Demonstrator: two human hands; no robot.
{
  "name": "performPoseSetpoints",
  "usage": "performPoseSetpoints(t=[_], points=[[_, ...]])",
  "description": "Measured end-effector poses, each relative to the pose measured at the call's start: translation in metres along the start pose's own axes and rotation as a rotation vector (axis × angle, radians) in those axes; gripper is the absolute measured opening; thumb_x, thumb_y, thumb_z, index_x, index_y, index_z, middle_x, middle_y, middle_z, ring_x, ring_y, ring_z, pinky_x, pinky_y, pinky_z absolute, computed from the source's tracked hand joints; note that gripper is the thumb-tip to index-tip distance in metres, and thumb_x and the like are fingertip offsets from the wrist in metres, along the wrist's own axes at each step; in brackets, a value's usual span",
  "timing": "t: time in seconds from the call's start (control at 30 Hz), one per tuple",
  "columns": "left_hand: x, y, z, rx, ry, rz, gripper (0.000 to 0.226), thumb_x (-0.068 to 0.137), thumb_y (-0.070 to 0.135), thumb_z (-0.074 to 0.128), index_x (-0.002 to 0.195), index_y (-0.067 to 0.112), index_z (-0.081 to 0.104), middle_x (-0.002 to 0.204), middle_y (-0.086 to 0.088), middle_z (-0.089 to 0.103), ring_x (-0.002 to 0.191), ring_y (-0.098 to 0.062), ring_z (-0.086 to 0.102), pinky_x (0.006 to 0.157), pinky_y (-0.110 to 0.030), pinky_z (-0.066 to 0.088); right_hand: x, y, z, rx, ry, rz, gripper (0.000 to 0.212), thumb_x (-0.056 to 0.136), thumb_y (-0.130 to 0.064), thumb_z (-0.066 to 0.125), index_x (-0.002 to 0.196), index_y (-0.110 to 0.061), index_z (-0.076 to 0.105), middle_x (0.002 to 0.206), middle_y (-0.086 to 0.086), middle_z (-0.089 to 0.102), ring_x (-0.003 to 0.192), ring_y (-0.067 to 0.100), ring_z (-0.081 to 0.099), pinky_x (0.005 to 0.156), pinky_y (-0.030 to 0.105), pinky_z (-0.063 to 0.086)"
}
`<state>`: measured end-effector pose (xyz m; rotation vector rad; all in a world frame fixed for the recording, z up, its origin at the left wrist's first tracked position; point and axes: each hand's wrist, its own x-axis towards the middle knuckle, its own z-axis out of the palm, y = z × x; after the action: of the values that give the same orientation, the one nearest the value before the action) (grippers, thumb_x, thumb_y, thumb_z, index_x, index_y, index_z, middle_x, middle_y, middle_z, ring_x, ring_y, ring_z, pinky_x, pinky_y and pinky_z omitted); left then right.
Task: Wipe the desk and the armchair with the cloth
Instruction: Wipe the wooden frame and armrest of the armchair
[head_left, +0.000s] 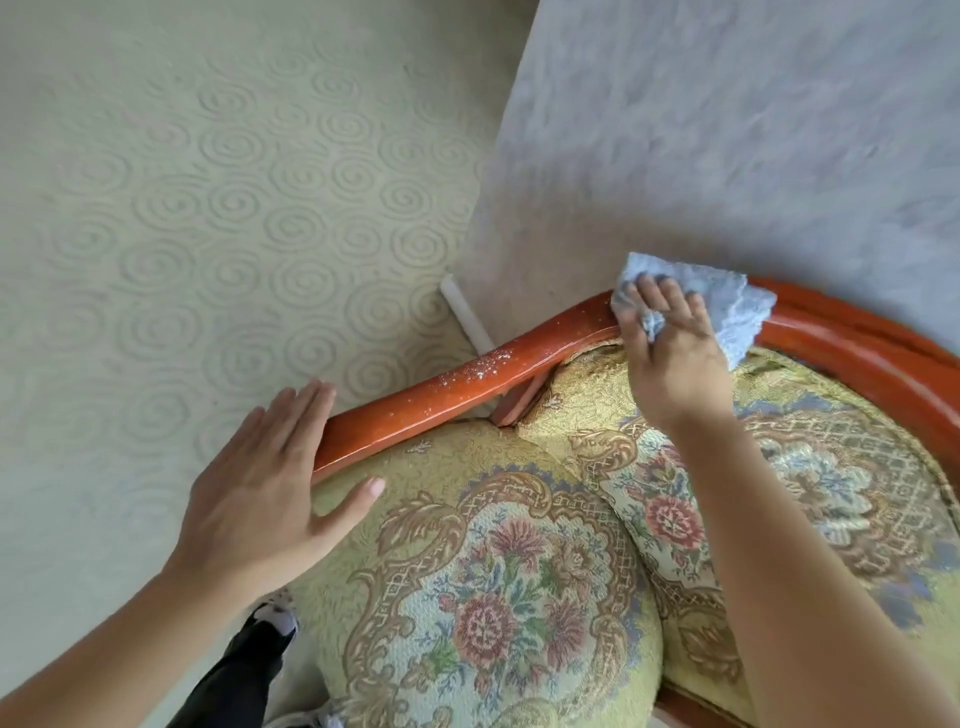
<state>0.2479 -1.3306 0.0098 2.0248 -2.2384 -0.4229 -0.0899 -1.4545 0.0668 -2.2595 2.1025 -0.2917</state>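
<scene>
I look down on the armchair, whose red-brown wooden frame curves around a floral yellow seat cushion and backrest. White dust specks lie on the left armrest rail. My right hand presses a light blue cloth onto the top of the frame where the armrest meets the back. My left hand is flat and open at the front end of the left armrest, fingers spread, holding nothing. The desk is not in view.
A wall stands directly behind the chair, with a white skirting strip at its foot. Pale carpet with a spiral pattern covers the floor to the left. My dark trouser leg and shoe are beside the seat.
</scene>
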Motion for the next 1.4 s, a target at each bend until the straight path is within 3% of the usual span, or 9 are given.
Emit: performPoseSetpoints(t=[0.17,0.27,0.4,0.57,0.67,0.87,1.0,1.2,1.4], points=[[0.001,-0.003,0.013,0.041,0.004,-0.062,0.108,0.083,0.088,0.018,0.159,0.012,0.024,0.162,-0.004,0.034,0.149,-0.022,0.034,0.118,-0.037,0.028,0.005,0.003,0.007,-0.142,-0.115,-0.126,0.06,0.103,-0.049,0.011,0.151,-0.016,0.028,0.159,-0.002,0.025,0.148,0.007,0.008,0.121,0.029,-0.001],[0.009,-0.006,0.023,0.053,0.039,-0.073,0.108,0.082,0.089,0.024,0.156,0.011,0.03,0.156,-0.008,0.044,0.141,-0.026,0.046,0.111,-0.04,0.039,0.006,0.02,-0.008,-0.162,0.003,-0.067,0.062,0.104,-0.05,0.012,0.149,-0.012,0.034,0.155,0.003,0.033,0.144,0.01,0.016,0.119,0.031,0.006],[0.018,-0.011,0.036,0.078,0.11,-0.059,0.1,0.079,0.089,0.036,0.138,0.01,0.05,0.128,-0.012,0.066,0.115,-0.03,0.067,0.084,-0.039,0.058,0.01,0.036,-0.021,-0.077,0.235,0.102,0.056,0.105,-0.036,0.023,0.14,0.001,0.045,0.148,0.021,0.043,0.142,0.033,0.032,0.121,0.043,0.017],[0.021,-0.015,0.038,0.058,0.11,-0.036,0.096,0.073,0.094,0.034,0.128,0.018,0.052,0.109,0.001,0.068,0.08,-0.019,0.07,0.054,-0.032,0.058,0.015,0.025,0.0,-0.034,0.249,0.108,0.051,0.105,-0.029,0.023,0.141,0.0,0.045,0.147,0.019,0.045,0.142,0.032,0.032,0.121,0.045,0.013],[0.022,-0.015,0.038,0.062,0.137,-0.018,0.096,0.073,0.095,0.034,0.124,0.017,0.056,0.105,0.002,0.072,0.073,-0.018,0.072,0.051,-0.03,0.057,0.009,0.003,0.012,0.026,0.186,0.044,0.05,0.106,-0.031,0.026,0.142,-0.002,0.043,0.148,0.018,0.044,0.143,0.032,0.03,0.121,0.045,0.012],[0.022,-0.018,0.04,0.066,0.14,0.004,0.097,0.074,0.095,0.027,0.123,0.017,0.056,0.103,0.0,0.072,0.067,-0.019,0.07,0.048,-0.03,0.056,-0.013,-0.041,0.049,0.016,-0.116,-0.122,0.058,0.104,-0.046,0.013,0.152,-0.017,0.028,0.16,-0.002,0.021,0.148,0.008,0.004,0.122,0.03,-0.005],[0.023,-0.02,0.041,0.067,0.158,0.019,0.098,0.075,0.095,0.027,0.124,0.016,0.056,0.104,-0.002,0.071,0.068,-0.02,0.07,0.047,-0.031,0.056,-0.005,-0.025,0.037,-0.158,-0.134,-0.161,0.065,0.1,-0.055,-0.003,0.151,-0.02,0.015,0.159,-0.006,0.015,0.149,0.01,0.006,0.122,0.031,-0.002],[0.022,-0.02,0.041,0.077,0.179,0.032,0.096,0.079,0.092,0.024,0.123,0.013,0.057,0.101,-0.005,0.072,0.064,-0.022,0.068,0.045,-0.031,0.055,0.008,-0.005,0.017,-0.018,0.183,0.089,0.057,0.105,-0.039,0.021,0.142,-0.002,0.044,0.149,0.017,0.043,0.143,0.035,0.029,0.119,0.041,0.009],[0.021,-0.021,0.043,0.084,0.192,0.041,0.094,0.081,0.09,0.025,0.123,0.012,0.056,0.098,-0.005,0.071,0.059,-0.021,0.066,0.043,-0.028,0.053,-0.017,-0.059,0.054,0.005,-0.064,-0.028,0.063,0.104,-0.044,0.008,0.151,-0.009,0.03,0.158,0.005,0.028,0.15,0.018,0.011,0.123,0.039,0.002]])
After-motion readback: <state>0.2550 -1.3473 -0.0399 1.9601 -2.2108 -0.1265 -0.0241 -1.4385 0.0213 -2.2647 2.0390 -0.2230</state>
